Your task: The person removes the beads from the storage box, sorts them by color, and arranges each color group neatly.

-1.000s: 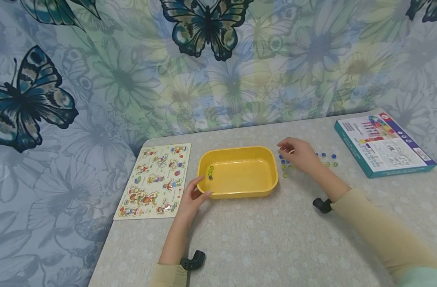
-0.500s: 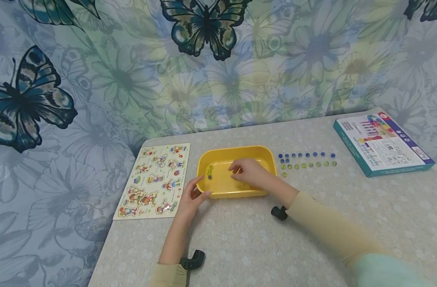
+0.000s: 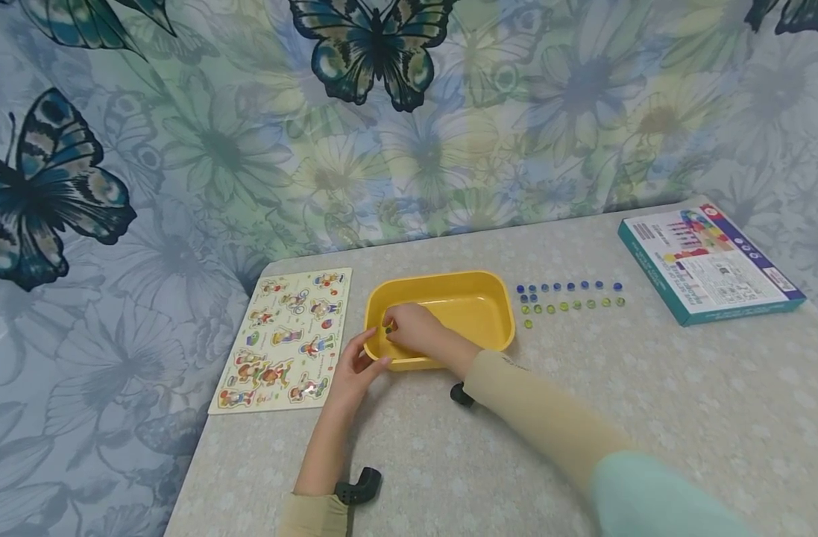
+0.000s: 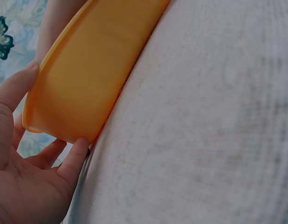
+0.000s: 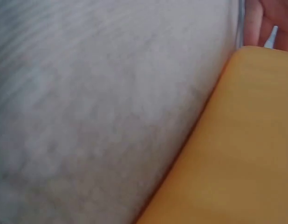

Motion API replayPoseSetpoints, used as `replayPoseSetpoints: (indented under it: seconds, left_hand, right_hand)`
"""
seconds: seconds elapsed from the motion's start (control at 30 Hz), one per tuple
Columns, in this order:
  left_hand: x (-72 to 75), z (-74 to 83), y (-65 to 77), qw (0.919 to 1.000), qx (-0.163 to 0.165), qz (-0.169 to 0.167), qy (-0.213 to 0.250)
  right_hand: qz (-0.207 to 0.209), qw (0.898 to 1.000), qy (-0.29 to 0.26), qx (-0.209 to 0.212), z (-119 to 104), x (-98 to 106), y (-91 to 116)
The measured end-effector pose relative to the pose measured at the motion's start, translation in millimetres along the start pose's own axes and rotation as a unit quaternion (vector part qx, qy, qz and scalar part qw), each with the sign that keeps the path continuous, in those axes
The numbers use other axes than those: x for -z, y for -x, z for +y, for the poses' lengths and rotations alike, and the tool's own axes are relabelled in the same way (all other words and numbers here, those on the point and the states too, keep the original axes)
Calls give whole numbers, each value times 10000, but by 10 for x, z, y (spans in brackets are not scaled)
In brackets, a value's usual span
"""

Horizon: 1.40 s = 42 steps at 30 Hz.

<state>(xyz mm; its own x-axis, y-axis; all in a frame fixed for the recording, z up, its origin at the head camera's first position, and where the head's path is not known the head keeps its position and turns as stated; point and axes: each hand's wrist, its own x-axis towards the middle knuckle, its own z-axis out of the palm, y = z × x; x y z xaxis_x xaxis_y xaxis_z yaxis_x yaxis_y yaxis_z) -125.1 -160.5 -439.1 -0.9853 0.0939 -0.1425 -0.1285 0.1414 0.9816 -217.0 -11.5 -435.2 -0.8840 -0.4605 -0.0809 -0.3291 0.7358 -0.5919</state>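
Observation:
My left hand [image 3: 355, 371] grips the left end of a yellow plastic tray [image 3: 482, 358]. In the left wrist view the thumb is at the rim of the tray [image 4: 83, 79], with the other fingers against its end wall. My right hand [image 3: 415, 328] reaches down into the tray's left end, its fingers curled together. A small dark bead [image 3: 389, 329] shows at its fingertips. Those fingers cover most of the tray's left end. To the right of the tray, blue glass beads [image 3: 571, 286] and yellow-green glass beads [image 3: 564, 306] lie in rows.
A board with cartoon figures [image 3: 281, 339] lies left of the tray. A teal-edged box [image 3: 710, 261] is at the back right. Behind the table [image 3: 516, 462] hangs a butterfly-print cloth [image 3: 382, 171].
My right hand has moved left from the bead rows, across the tray, to its left end. My left hand has stayed at the tray. The view has shifted slightly.

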Motion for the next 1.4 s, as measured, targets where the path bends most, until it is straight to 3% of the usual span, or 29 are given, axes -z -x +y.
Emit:
replayPoseSetpoints:
  seconds: [0.37, 0.53, 0.73, 1.03, 1.2, 1.4]
  left_hand:
    - [91, -231, -119, 9996, -240, 169, 0]
    - [96, -261, -123, 9993, -320, 181, -39]
    - [93, -252, -122, 9996, -169, 202, -48]
    - [21, 7, -18, 9999, -123, -13, -11]
    - [8, 34, -2, 9999, 29, 23, -116]
    - [9, -1, -14, 9999, 113, 58, 66]
  right_hand:
    - [-10, 9991, 418, -26, -77, -67, -108]
    - [-96, 9980, 617, -43, -82, -73, -104]
    - [-135, 9974, 700, 67, -60, -71, -97]
    - [235, 9990, -146, 359, 20, 150, 57]
    - [528, 9948, -766, 417, 104, 440, 302]
    - [995, 9837, -1383, 579, 383, 824, 634]
